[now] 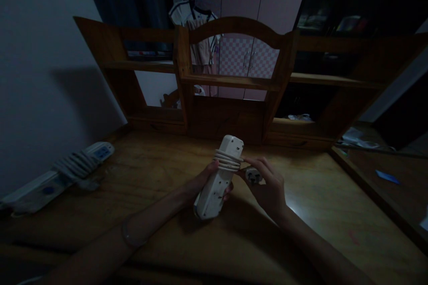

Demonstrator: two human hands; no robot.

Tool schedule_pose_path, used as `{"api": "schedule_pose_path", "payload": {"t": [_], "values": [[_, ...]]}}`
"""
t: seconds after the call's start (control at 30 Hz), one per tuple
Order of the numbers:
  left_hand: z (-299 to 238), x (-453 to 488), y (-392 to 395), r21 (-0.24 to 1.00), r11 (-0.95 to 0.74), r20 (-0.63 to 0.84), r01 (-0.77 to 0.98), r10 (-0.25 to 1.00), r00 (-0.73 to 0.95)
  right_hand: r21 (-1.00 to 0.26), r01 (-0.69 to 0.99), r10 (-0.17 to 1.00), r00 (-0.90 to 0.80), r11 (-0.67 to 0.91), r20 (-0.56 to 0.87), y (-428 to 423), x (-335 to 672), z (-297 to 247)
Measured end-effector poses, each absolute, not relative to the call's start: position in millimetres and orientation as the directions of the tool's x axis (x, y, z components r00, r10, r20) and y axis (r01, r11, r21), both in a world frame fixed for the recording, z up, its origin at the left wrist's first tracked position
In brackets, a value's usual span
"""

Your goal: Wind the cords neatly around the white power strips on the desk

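A white power strip (214, 191) is tilted up above the desk, with its cord (228, 160) wound several times around its upper part. My left hand (209, 177) is closed around the strip's middle, thumb on the near face and fingertips showing at the far side. At the cord's right edge, my right hand (267, 182) has its fingers bent against the windings. The plug (253, 175) sits in the curve of that hand, its prongs facing me. Part of the cord between plug and windings is hidden by the fingers.
On the desk (150, 160) at the left lies a second power strip (36, 193) with its grey cord (76, 164) wrapped around it. A wooden shelf unit (230, 81) stands along the back edge. The wall (43, 75) borders the left side.
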State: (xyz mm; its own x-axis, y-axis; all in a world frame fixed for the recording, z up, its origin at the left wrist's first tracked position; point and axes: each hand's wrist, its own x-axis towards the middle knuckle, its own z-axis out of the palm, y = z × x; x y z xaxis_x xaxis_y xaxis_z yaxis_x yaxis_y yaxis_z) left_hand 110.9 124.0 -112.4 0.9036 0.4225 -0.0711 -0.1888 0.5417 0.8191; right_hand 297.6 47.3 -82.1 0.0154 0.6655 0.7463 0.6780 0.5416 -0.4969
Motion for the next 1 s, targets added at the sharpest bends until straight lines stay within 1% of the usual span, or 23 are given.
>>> {"api": "schedule_pose_path", "payload": {"t": [0.13, 0.33, 0.5, 0.83, 1.0], "values": [[-102, 109, 120, 0.801, 0.558, -0.048, -0.217, 0.42, 0.906, -0.492, 0.668, 0.658, 0.004, 0.558, 0.753, 45, 296, -80], [-106, 110, 124, 0.785, 0.573, -0.025, -0.236, 0.41, 0.912, -0.436, 0.66, 0.63, -0.075, 0.612, 0.773, 44, 295, -74], [-111, 109, 125, 0.815, 0.543, -0.036, -0.2, 0.393, 0.919, -0.455, 0.632, 0.645, -0.094, 0.627, 0.758, 45, 296, -74], [-114, 110, 123, 0.815, 0.555, -0.087, -0.167, 0.403, 0.911, -0.456, 0.593, 0.659, -0.175, 0.664, 0.732, 49, 305, -71], [-111, 112, 123, 0.786, 0.581, -0.095, -0.209, 0.448, 0.889, -0.468, 0.583, 0.655, -0.152, 0.665, 0.741, 48, 302, -74]]}}
